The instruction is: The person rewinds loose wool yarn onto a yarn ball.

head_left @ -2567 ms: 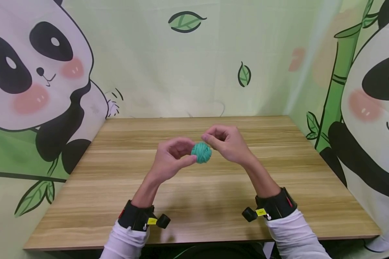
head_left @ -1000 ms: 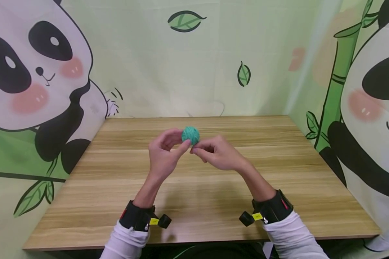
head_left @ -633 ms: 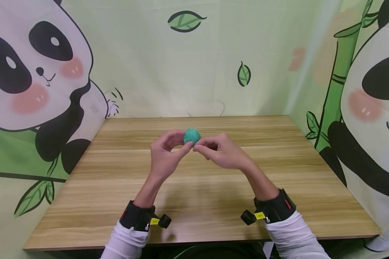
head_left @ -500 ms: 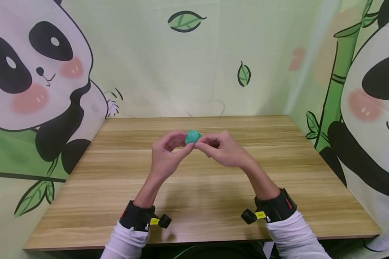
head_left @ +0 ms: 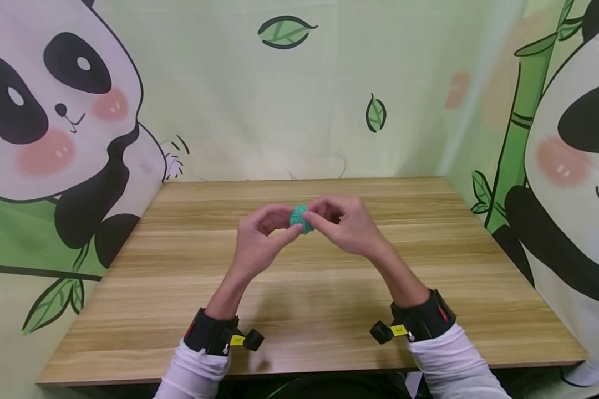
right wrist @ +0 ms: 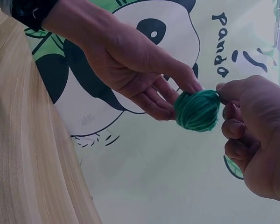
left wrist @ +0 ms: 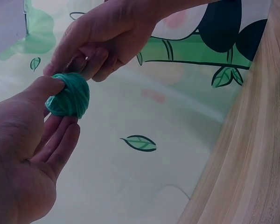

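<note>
A small ball of teal yarn (head_left: pixel 298 218) is held up above the table between both hands. My left hand (head_left: pixel 259 239) holds it from the left, thumb on the near side and fingers behind. At its right side is my right hand (head_left: pixel 350 228), with thumb and forefinger pinched together on the yarn and the other fingers curled in. In the right wrist view, those fingertips meet the edge of the yarn ball (right wrist: pixel 198 111), where the wound strands gather. Seen from the left wrist, the yarn ball (left wrist: pixel 74 97) sits between the left thumb and fingers; any strand in the right fingers is hidden.
A wood-grain table (head_left: pixel 189 310) spreads beneath the hands. Behind it hangs a pale green backdrop (head_left: pixel 219 111) printed with pandas, bamboo and leaves. Each wrist wears a black strap (head_left: pixel 421 318) with a small camera.
The right hand has circled the ball, from above its right side down below it, then back up to its right side. The ball rose and shifted left, then came back partway.
</note>
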Demonstrator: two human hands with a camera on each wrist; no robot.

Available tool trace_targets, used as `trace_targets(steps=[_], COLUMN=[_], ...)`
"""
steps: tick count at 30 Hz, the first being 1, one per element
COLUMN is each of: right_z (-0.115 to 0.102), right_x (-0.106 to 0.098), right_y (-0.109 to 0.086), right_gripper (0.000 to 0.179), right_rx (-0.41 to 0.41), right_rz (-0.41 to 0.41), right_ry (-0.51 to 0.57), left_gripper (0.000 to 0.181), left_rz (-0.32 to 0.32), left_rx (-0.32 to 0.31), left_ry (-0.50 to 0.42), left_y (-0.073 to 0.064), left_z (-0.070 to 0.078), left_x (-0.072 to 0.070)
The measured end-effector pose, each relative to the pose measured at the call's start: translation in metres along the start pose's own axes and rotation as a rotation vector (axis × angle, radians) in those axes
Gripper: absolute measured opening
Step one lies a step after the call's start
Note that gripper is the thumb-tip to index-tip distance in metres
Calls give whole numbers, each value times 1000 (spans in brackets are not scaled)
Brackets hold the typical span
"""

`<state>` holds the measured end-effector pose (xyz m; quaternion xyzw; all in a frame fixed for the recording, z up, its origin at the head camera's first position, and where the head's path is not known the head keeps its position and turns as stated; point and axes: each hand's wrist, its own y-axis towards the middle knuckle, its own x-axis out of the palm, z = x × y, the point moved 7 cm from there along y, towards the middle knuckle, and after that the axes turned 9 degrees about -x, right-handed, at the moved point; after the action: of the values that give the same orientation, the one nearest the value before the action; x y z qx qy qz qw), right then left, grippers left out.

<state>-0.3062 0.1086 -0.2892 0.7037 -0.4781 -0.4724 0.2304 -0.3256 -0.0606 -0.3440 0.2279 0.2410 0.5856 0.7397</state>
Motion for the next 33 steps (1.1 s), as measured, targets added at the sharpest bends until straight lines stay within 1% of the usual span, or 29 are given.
trace_targets(steps=[3,5,7,9,13,15,17,19,24,27,33], right_z=[-5,0,10,23,46,56,67,77,106,123,153], right_x=[-1,-2,0,2,5,6,7,9,16,20,30], right_y=[2,2,0,-3,-10,-14,-18,-22,-34,-40,-51], right_gripper=[8,13,16,19,23,25,27,27,25,24,23], right_rx=[-16,0,39,92,196,235,271,304,385,418,477], right_rz=[39,37,7,-43,-134,-158,-176,-193,-228,-242,-279], right_ry=[-23,-27,-30,-14,34,59,78,98,144,156,176], left_gripper=[31,32,32,32,31,31,31,31,32,32,30], left_rz=[-2,-5,-10,-17,-57,-80,-105,-128,-188,-210,-228], left_rx=[-14,-25,-38,-58,-108,-141,-173,-213,-312,-359,-400], left_ry=[3,6,18,39,94,125,152,174,221,255,283], left_y=[0,0,1,1,3,4,6,9,13,16,20], left_z=[-1,-2,-4,-6,-9,-11,-16,-27,-67,-87,-115], left_x=[0,-1,-1,0,2,4,5,4,2,2,6])
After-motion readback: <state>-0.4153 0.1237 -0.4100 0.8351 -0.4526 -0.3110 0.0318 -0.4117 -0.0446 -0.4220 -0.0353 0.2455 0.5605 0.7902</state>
